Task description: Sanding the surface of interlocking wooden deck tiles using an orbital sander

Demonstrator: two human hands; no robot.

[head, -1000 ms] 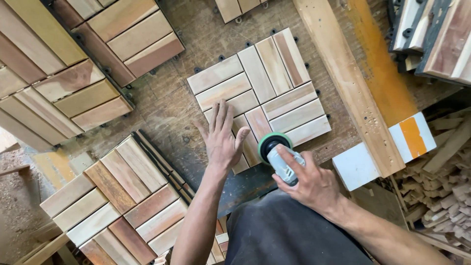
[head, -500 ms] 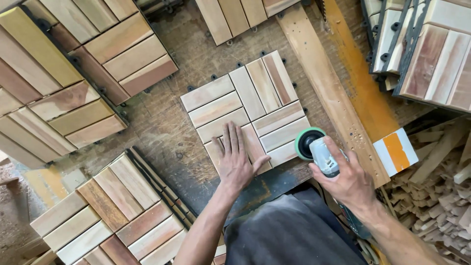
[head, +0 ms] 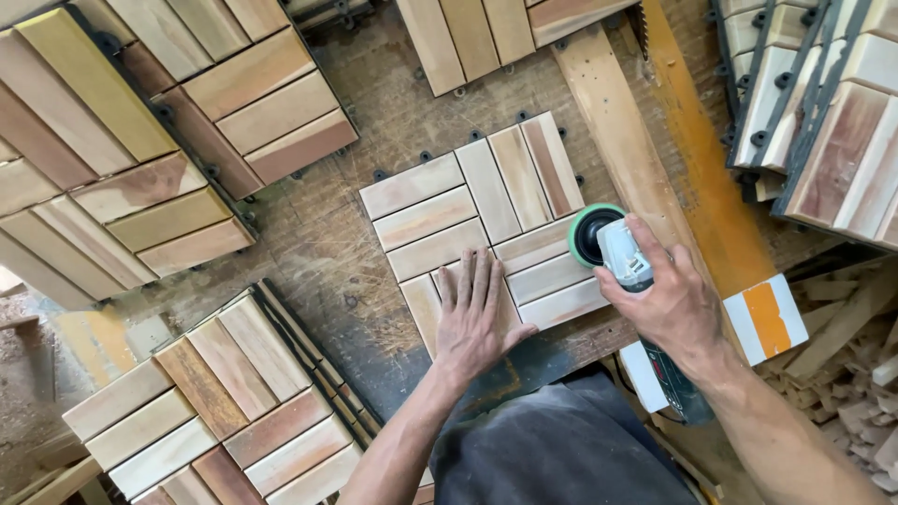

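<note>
Wooden slat tile (head: 486,220), a square of pale and reddish strips laid in four blocks on a black plastic grid, is lying flat near the middle of the scratched, dusty workbench (head: 318,243), with its near edge close to the bench's front edge. Larger stacks of similar tiles are sitting around it: one stack (head: 122,140) is filling the far left corner, another (head: 215,402) is overhanging the near left edge, and a further pile (head: 823,103) is leaning at the far right. A long pale plank (head: 622,140) with an orange strip beside it is running diagonally just right of the tile. The left hand (head: 479,318) is lying palm down on the tile's near slats, fingers together and stretched flat, thumb spread to the right, pressing the tile to the bench. The right hand (head: 669,304) is wrapping closed around the body of a handheld sander (head: 622,257), whose round green-rimmed pad (head: 591,234) is touching the tile's right edge.
</note>
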